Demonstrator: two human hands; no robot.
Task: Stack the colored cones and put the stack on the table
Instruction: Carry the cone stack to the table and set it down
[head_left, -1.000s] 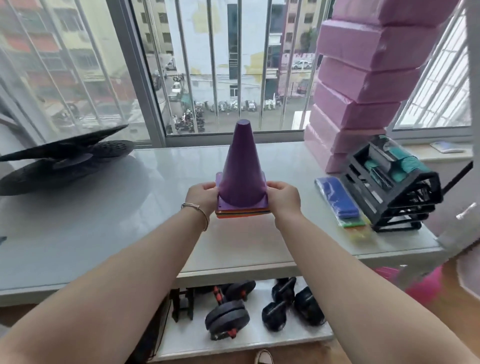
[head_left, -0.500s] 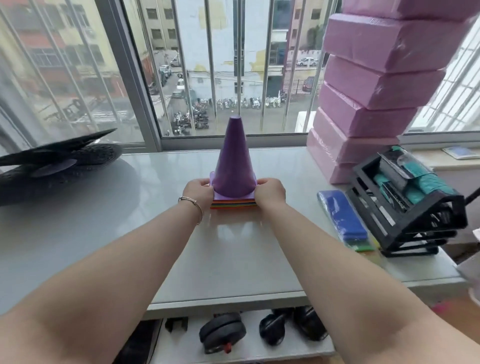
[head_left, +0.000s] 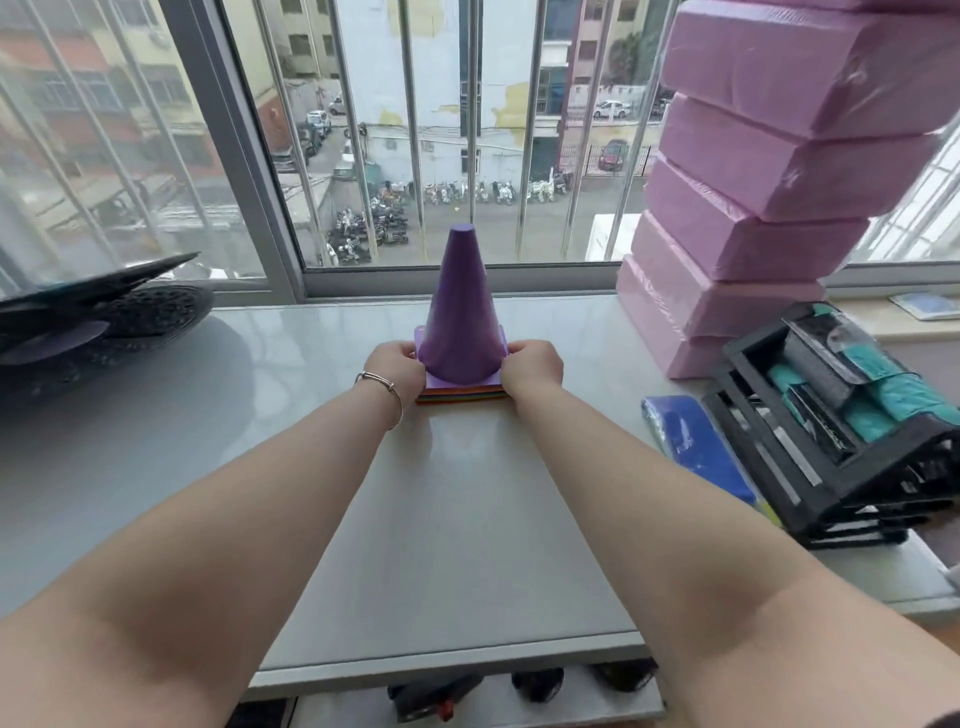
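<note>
A stack of cones (head_left: 461, 317) stands upright on the pale grey table (head_left: 452, 493), near its far side by the window. The top cone is purple; thin orange, green and red base edges show beneath it. My left hand (head_left: 397, 370) grips the left edge of the stacked bases, fingers curled round them. My right hand (head_left: 532, 368) grips the right edge the same way. The bases lie flat on the tabletop.
A leaning pile of pink wrapped blocks (head_left: 769, 182) rises at the right. A black rack with teal rolls (head_left: 852, 415) and a blue pack (head_left: 696, 447) lie right of the stack. Black discs (head_left: 104, 317) sit at far left. Dumbbells (head_left: 467, 696) show below the table.
Both hands carried the cone stack away from me, toward the window, and lowered it onto the tabletop. My grip on the bases is unchanged.
</note>
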